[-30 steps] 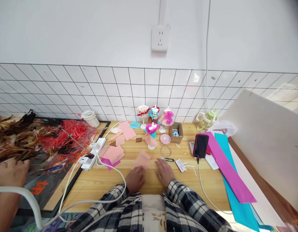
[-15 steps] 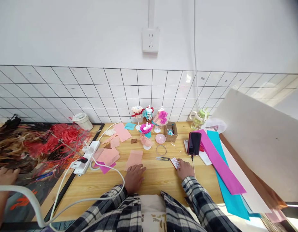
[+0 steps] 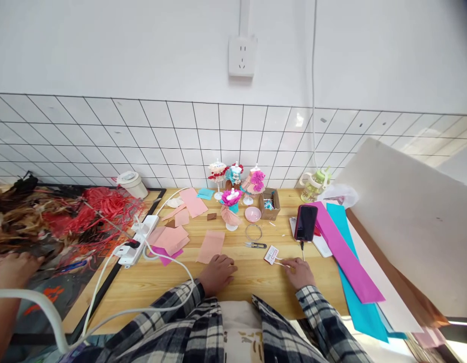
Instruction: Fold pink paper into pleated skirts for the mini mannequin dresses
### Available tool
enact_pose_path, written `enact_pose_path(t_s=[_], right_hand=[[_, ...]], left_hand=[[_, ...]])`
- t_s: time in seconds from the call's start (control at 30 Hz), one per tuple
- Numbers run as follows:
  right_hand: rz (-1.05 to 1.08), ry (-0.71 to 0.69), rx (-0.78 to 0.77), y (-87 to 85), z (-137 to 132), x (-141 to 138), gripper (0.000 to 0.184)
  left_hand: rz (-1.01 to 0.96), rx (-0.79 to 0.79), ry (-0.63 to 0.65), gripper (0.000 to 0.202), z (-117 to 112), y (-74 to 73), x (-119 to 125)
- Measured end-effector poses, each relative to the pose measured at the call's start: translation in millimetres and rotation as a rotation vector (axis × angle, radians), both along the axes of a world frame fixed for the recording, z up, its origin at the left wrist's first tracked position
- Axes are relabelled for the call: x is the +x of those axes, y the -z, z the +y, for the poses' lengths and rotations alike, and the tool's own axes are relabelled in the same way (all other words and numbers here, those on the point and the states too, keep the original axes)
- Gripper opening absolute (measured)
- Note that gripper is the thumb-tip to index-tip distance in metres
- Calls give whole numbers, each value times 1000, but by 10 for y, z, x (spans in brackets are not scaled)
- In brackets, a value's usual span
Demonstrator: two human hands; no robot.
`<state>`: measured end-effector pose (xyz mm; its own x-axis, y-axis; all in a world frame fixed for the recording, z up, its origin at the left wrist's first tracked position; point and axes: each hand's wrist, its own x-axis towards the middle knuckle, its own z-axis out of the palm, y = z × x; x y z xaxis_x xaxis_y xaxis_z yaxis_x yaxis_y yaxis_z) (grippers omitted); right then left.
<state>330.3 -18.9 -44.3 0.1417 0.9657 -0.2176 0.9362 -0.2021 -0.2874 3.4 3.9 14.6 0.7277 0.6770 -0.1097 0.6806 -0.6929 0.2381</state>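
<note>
My left hand [image 3: 217,273] rests on the wooden table [image 3: 248,275], fingers curled loosely with nothing in them, just below a pink paper sheet [image 3: 211,246]. My right hand [image 3: 299,272] lies on the table with its fingertips at thin white strips [image 3: 282,262] beside a small red-and-white card [image 3: 271,254]. Whether it pinches a strip I cannot tell. Small thread snips [image 3: 255,245] and a metal ring [image 3: 253,232] lie just beyond. A paper-dress doll [image 3: 231,207] stands behind the sheet.
A phone [image 3: 305,222] stands propped at the right, by long magenta [image 3: 343,252] and cyan [image 3: 360,297] paper sheets. A power strip [image 3: 138,239] with white cables lies at left. Another person's hand [image 3: 14,267] touches a pile of red and brown strands [image 3: 67,217].
My right hand slid rightward from the snips to the card, then drew back toward me to the white strips. My left hand came off the pink sheet. The view shifted slightly.
</note>
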Motion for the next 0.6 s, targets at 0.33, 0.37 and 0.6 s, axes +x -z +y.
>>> enact_pose_path(t_s=[0.33, 0.37, 0.6], right_hand=[[-54, 58, -106, 55, 108, -121, 27], [-62, 66, -110, 48, 128, -125, 30], [-83, 29, -118, 20, 188, -226, 24]], left_hand=[[-86, 141, 467, 40, 327, 28, 907], [-98, 154, 491, 47, 337, 94, 959], [-2, 72, 406, 60, 329, 531, 1009]])
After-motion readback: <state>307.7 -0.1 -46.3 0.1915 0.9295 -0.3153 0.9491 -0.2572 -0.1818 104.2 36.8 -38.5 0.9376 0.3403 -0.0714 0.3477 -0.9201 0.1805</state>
